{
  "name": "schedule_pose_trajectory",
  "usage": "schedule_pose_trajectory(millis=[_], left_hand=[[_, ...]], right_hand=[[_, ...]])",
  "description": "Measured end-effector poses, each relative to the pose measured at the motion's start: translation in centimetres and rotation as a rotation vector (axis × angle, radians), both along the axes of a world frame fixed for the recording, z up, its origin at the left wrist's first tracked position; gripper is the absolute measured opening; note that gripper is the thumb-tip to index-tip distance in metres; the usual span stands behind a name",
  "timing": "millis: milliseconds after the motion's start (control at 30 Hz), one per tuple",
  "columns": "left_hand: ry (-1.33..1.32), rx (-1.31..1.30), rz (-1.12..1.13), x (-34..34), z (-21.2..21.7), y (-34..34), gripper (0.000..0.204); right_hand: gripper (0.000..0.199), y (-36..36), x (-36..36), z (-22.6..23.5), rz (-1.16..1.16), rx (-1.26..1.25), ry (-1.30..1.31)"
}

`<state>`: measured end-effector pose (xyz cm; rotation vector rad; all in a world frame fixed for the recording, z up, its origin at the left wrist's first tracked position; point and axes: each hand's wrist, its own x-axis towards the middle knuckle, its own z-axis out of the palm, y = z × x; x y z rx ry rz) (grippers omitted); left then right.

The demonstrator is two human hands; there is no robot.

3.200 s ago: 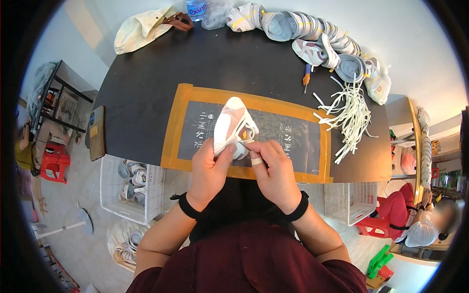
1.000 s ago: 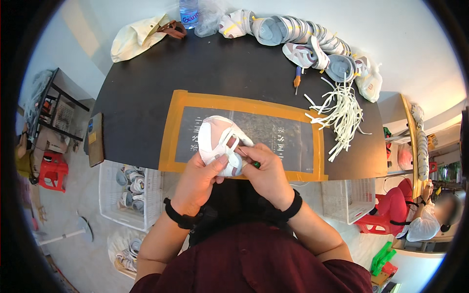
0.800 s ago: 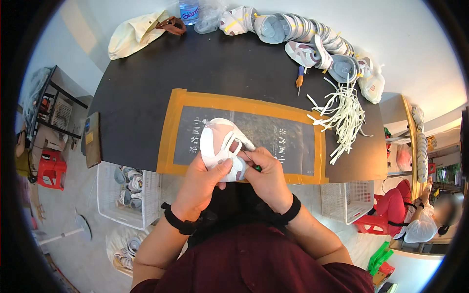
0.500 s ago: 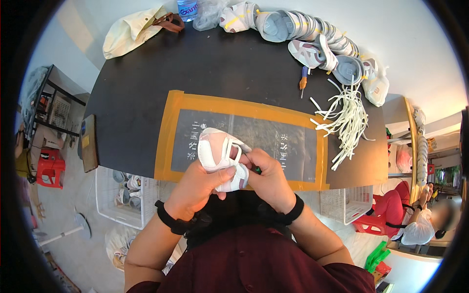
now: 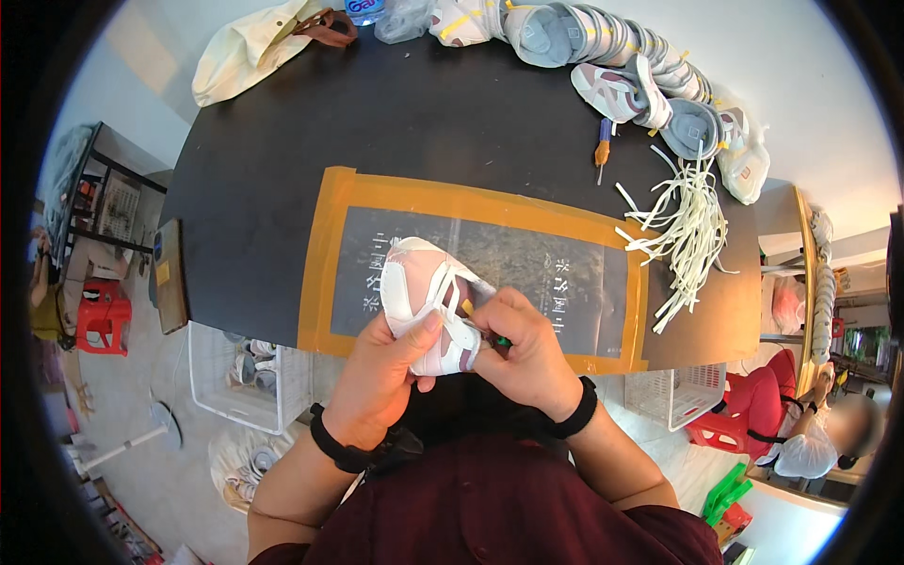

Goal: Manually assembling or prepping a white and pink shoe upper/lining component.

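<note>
A small pink and white shoe upper (image 5: 414, 273) is held over the middle of the taped sheet, toe pointing away from me. My left hand (image 5: 386, 367) grips its left side, thumb pressed on the white part. White lace (image 5: 441, 281) runs across the front of the upper. At the opening on the right, my right hand (image 5: 527, 353) is closed, fingers curled against the shoe's edge. A bit of something green (image 5: 503, 341) shows between those fingers; the rest of it is hidden in the hand. A small yellow mark (image 5: 467, 307) shows inside the opening.
Loose white laces (image 5: 692, 235) lie in a heap at right. Beyond are an orange-and-blue handled awl (image 5: 603, 151) and a row of nested shoe uppers (image 5: 603, 38). A cream bag (image 5: 250, 52) lies far left. White crates (image 5: 245, 410) stand below the table; a person (image 5: 800, 424) sits at right.
My right hand has shifted slightly right and down along the shoe's opening. The lace stands differently across the front, and a yellow mark now shows inside. My view has shifted a little.
</note>
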<state>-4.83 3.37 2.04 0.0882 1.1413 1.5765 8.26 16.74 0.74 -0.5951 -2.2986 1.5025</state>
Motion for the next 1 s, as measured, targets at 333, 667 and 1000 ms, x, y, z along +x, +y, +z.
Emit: schedule_pose_trajectory(millis=[333, 667, 1000], left_hand=[[-0.029, -0.094, 0.090, 0.4, 0.2, 0.4, 0.022], [-0.010, -0.051, 0.130, 0.4, -0.4, 0.3, 0.021], [0.315, -0.045, -0.016, -0.2, 1.4, -2.8, 0.027]], right_hand=[[0.018, 1.0, 0.2, 0.6, 0.170, 0.065, -0.023], [0.020, 1.2, 0.4, 0.5, 0.253, 0.101, 0.016], [0.021, 3.2, 2.2, 7.6, 0.162, 0.452, 0.021]])
